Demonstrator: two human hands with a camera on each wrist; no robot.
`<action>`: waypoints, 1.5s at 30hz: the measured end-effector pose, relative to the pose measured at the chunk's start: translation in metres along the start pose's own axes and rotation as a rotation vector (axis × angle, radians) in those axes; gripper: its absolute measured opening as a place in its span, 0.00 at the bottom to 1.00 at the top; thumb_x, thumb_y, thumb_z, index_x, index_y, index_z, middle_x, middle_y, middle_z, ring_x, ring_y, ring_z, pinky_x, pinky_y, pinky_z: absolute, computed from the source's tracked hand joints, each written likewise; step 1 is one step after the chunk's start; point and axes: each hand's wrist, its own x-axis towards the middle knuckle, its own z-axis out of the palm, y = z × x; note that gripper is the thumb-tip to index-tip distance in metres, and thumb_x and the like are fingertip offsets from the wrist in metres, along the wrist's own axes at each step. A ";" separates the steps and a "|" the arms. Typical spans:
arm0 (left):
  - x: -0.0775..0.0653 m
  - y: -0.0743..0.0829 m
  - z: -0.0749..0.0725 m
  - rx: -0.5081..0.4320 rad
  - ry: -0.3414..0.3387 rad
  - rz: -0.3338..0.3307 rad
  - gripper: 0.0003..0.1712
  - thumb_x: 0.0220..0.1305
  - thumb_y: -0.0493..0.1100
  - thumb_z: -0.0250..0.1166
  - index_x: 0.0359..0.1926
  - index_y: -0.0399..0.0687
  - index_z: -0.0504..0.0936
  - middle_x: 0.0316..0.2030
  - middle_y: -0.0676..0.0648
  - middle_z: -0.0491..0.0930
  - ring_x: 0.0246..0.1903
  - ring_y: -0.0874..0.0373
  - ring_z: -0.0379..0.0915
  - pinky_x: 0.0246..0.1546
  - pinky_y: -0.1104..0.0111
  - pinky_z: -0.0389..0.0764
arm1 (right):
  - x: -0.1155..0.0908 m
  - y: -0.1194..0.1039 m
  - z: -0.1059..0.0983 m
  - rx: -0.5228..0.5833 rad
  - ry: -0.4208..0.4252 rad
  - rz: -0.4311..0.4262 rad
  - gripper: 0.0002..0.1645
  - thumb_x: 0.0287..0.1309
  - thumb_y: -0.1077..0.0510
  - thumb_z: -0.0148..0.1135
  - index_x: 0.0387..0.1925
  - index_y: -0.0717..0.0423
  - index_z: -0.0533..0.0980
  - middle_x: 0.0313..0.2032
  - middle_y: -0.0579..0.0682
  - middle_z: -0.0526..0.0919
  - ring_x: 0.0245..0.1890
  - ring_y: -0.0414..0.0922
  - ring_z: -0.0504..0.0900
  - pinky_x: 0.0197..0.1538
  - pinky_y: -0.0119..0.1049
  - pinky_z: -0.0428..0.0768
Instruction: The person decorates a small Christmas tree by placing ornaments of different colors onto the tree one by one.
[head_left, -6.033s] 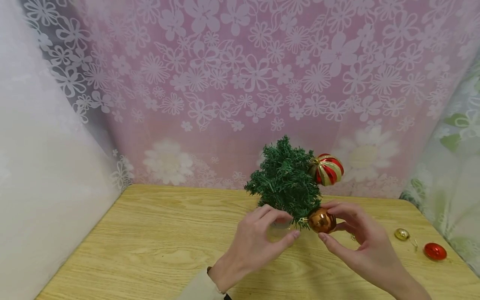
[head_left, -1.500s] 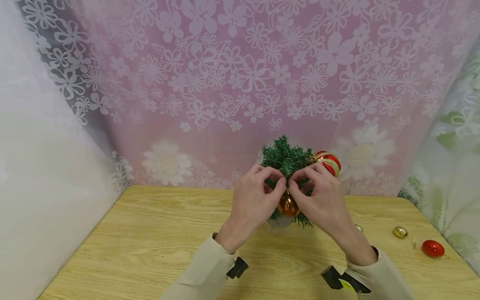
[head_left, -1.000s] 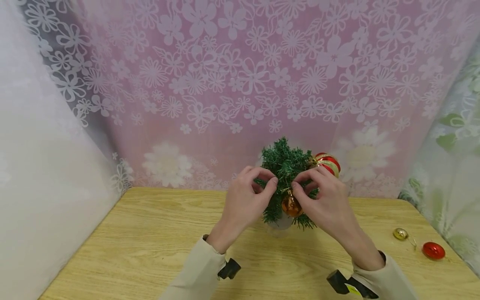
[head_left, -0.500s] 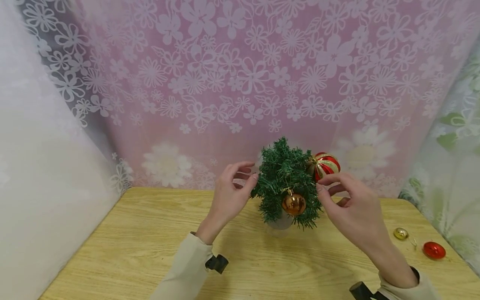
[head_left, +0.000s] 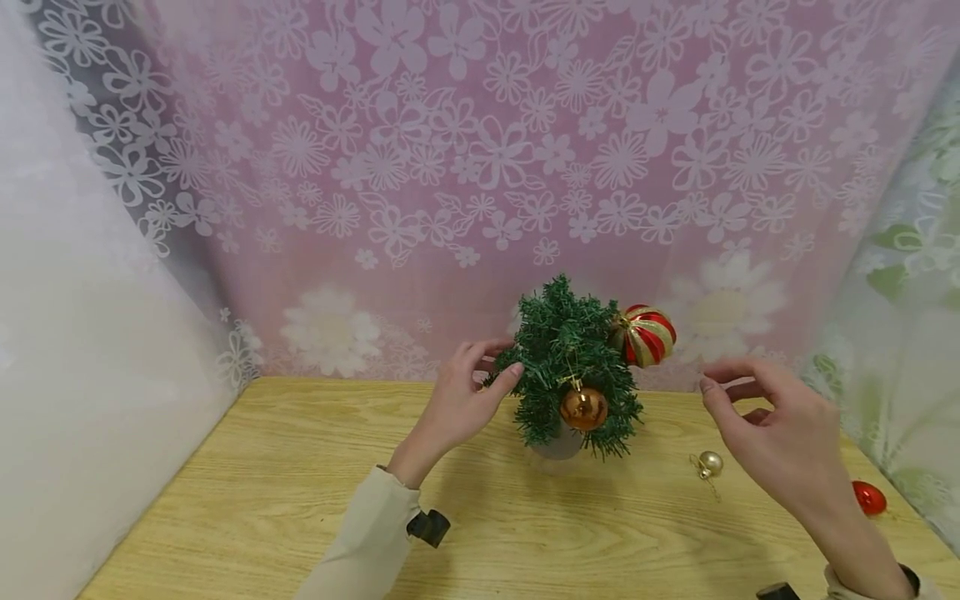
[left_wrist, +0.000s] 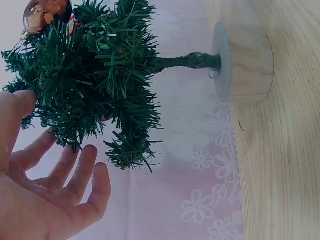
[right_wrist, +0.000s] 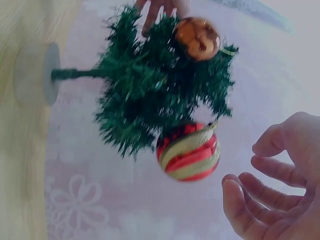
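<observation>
A small green artificial Christmas tree (head_left: pixel 566 350) stands on the table, its trunk set in a round wooden base (left_wrist: pixel 250 62). On its front hangs a shiny copper bauble (head_left: pixel 584 408) by a gold cord. A red and gold striped bauble (head_left: pixel 648 336) hangs at its right side. My left hand (head_left: pixel 468 396) is at the tree's left edge, thumb and fingers spread loosely around the branch tips. My right hand (head_left: pixel 780 425) hovers in the air to the right of the tree, fingers loosely bent with nothing between them.
A small pale gold bauble (head_left: pixel 710 463) with a cord lies on the wooden table (head_left: pixel 300 483), right of the tree. Farther right is a red ornament (head_left: pixel 868 497), partly behind my right wrist. A pink flowered curtain (head_left: pixel 450 208) hangs behind the table.
The copper bauble went from my right hand onto the tree's front. Both hands then let go of its cord and parted, the left to the tree's left edge, the right far rightward.
</observation>
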 end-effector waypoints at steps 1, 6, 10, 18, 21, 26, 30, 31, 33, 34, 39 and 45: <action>0.000 0.000 0.000 0.002 0.001 0.002 0.23 0.73 0.54 0.62 0.65 0.58 0.78 0.56 0.47 0.77 0.53 0.51 0.79 0.48 0.55 0.80 | -0.001 0.003 -0.001 -0.004 -0.001 0.006 0.09 0.59 0.67 0.69 0.40 0.53 0.84 0.36 0.17 0.78 0.32 0.15 0.76 0.28 0.15 0.74; -0.002 -0.001 -0.001 0.011 0.009 0.001 0.22 0.72 0.55 0.63 0.63 0.58 0.80 0.54 0.48 0.78 0.51 0.52 0.79 0.46 0.59 0.79 | -0.005 0.018 -0.005 -0.031 -0.008 0.016 0.09 0.59 0.67 0.69 0.38 0.51 0.84 0.36 0.17 0.76 0.32 0.13 0.75 0.27 0.15 0.74; -0.002 -0.001 -0.001 0.025 0.015 -0.009 0.21 0.72 0.55 0.64 0.62 0.58 0.81 0.51 0.48 0.79 0.51 0.52 0.80 0.46 0.59 0.80 | -0.010 0.038 -0.004 -0.074 -0.041 -0.009 0.08 0.58 0.66 0.69 0.37 0.51 0.83 0.35 0.24 0.78 0.31 0.11 0.72 0.25 0.15 0.73; -0.004 -0.002 -0.002 0.036 0.003 -0.029 0.21 0.72 0.56 0.64 0.61 0.57 0.82 0.52 0.48 0.79 0.53 0.46 0.80 0.48 0.56 0.79 | -0.026 0.096 0.005 -0.199 -0.276 -0.058 0.08 0.59 0.65 0.69 0.39 0.52 0.83 0.37 0.54 0.86 0.29 0.26 0.79 0.23 0.27 0.72; -0.005 -0.002 -0.003 0.037 0.001 -0.030 0.21 0.71 0.55 0.65 0.61 0.57 0.82 0.52 0.48 0.79 0.52 0.49 0.80 0.48 0.55 0.79 | -0.029 0.112 0.009 -0.252 -0.418 -0.022 0.11 0.59 0.63 0.70 0.44 0.54 0.83 0.42 0.57 0.85 0.31 0.42 0.84 0.25 0.32 0.75; -0.007 -0.003 -0.004 0.036 -0.005 -0.020 0.22 0.70 0.56 0.66 0.61 0.57 0.82 0.54 0.49 0.79 0.50 0.52 0.79 0.49 0.53 0.81 | -0.031 0.134 0.016 -0.296 -0.615 0.001 0.17 0.59 0.62 0.71 0.50 0.59 0.81 0.46 0.62 0.83 0.36 0.54 0.86 0.32 0.45 0.84; -0.009 -0.004 -0.005 0.046 -0.015 -0.013 0.23 0.69 0.57 0.67 0.60 0.57 0.82 0.54 0.50 0.79 0.51 0.51 0.79 0.51 0.50 0.81 | -0.033 0.146 0.020 -0.295 -0.686 -0.040 0.18 0.59 0.64 0.71 0.52 0.62 0.81 0.49 0.65 0.83 0.38 0.57 0.87 0.34 0.47 0.84; -0.009 -0.004 -0.006 0.051 -0.017 -0.011 0.23 0.68 0.57 0.67 0.60 0.57 0.82 0.54 0.50 0.79 0.51 0.51 0.79 0.52 0.49 0.81 | -0.034 0.148 0.021 -0.297 -0.695 -0.053 0.18 0.59 0.64 0.70 0.51 0.62 0.81 0.50 0.66 0.83 0.39 0.57 0.87 0.35 0.47 0.84; -0.010 -0.004 -0.007 0.060 -0.021 -0.006 0.23 0.67 0.58 0.68 0.59 0.57 0.82 0.52 0.51 0.79 0.51 0.51 0.79 0.53 0.48 0.81 | -0.034 0.152 0.022 -0.308 -0.718 -0.062 0.18 0.59 0.65 0.70 0.52 0.63 0.81 0.52 0.69 0.82 0.39 0.56 0.87 0.34 0.44 0.83; -0.011 -0.004 -0.007 0.064 -0.022 -0.004 0.24 0.67 0.58 0.69 0.59 0.57 0.82 0.52 0.50 0.79 0.51 0.51 0.79 0.53 0.47 0.80 | -0.034 0.154 0.022 -0.312 -0.735 -0.059 0.19 0.59 0.65 0.70 0.53 0.63 0.81 0.54 0.71 0.81 0.38 0.53 0.87 0.33 0.41 0.81; -0.015 -0.004 -0.006 0.102 -0.015 0.001 0.24 0.65 0.60 0.70 0.57 0.58 0.82 0.48 0.52 0.79 0.50 0.54 0.79 0.52 0.51 0.81 | -0.035 0.159 0.023 -0.311 -0.806 -0.044 0.22 0.57 0.66 0.69 0.55 0.64 0.80 0.60 0.76 0.77 0.36 0.50 0.87 0.33 0.39 0.81; -0.022 -0.001 -0.003 0.201 0.027 0.025 0.23 0.64 0.61 0.71 0.54 0.58 0.82 0.45 0.54 0.81 0.47 0.57 0.80 0.46 0.58 0.82 | -0.039 0.160 0.025 -0.329 -0.781 -0.078 0.20 0.53 0.69 0.72 0.50 0.62 0.82 0.54 0.70 0.83 0.43 0.60 0.87 0.42 0.52 0.85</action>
